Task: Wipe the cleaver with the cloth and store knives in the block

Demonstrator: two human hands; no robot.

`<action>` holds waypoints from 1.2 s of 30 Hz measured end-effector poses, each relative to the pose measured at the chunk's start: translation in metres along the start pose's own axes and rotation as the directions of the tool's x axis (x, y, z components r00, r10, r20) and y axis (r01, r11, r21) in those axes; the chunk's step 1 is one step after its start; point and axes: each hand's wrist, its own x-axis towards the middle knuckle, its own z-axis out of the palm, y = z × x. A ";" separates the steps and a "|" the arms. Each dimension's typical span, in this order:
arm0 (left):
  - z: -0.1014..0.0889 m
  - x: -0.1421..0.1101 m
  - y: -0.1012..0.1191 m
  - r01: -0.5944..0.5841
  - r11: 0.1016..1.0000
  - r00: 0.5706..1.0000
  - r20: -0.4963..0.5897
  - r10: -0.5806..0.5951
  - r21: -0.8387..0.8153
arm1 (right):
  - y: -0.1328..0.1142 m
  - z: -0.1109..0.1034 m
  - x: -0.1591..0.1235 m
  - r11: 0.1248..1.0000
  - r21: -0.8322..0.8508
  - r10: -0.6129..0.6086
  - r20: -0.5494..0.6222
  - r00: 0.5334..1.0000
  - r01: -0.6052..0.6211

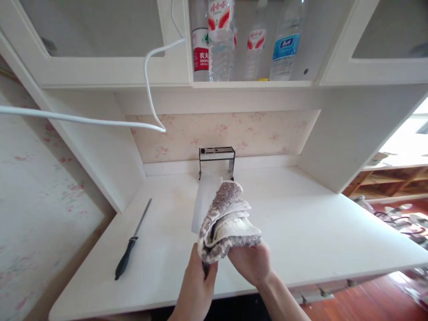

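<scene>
My left hand (198, 281) is closed round the dark handle (205, 268) of a broad-bladed knife, likely a cleaver. Its pale, flat blade (203, 200) points away from me over the counter. A folded grey-brown and white towel (230, 223) lies against the blade's right side and covers part of it. From below and to the right, my right hand (252, 263) grips the towel, with most of its fingers hidden under the cloth. On the left of the counter rests a sharpening steel (133, 243) with a black handle, apart from both hands.
A black and silver frame-like stand (217, 158) is at the back of the white counter (294, 223). Several plastic bottles (220, 44) stand on the open shelf above. A white cable (100, 121) hangs across the upper left. Side panels (351, 129) flank the counter.
</scene>
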 end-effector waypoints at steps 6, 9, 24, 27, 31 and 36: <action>0.014 -0.006 -0.016 -0.174 0.962 0.980 -0.057 0.189 0.209 | 0.012 -0.015 0.007 0.996 -0.085 0.024 -0.161 0.987 -0.038; 0.023 -0.007 -0.021 -0.239 0.906 0.965 -0.016 0.260 0.351 | 0.025 -0.024 0.008 0.988 -0.148 0.025 -0.171 0.985 -0.051; 0.010 -0.011 -0.045 -0.391 0.776 0.921 0.212 0.328 0.495 | 0.035 -0.037 0.044 0.985 -0.130 -0.162 -0.435 0.886 0.116; -0.005 -0.009 -0.046 -0.435 0.734 0.900 0.238 0.365 0.522 | 0.016 -0.045 0.060 0.986 -0.104 -0.165 -0.493 0.854 0.131; -0.024 -0.008 -0.040 -0.447 0.767 0.894 0.238 0.379 0.460 | -0.004 -0.047 0.075 0.983 -0.124 -0.179 -0.496 0.850 0.135; -0.049 -0.009 -0.035 -0.353 0.875 0.932 0.207 0.298 0.331 | -0.038 -0.061 0.092 0.918 -0.320 -0.359 -0.420 0.834 0.234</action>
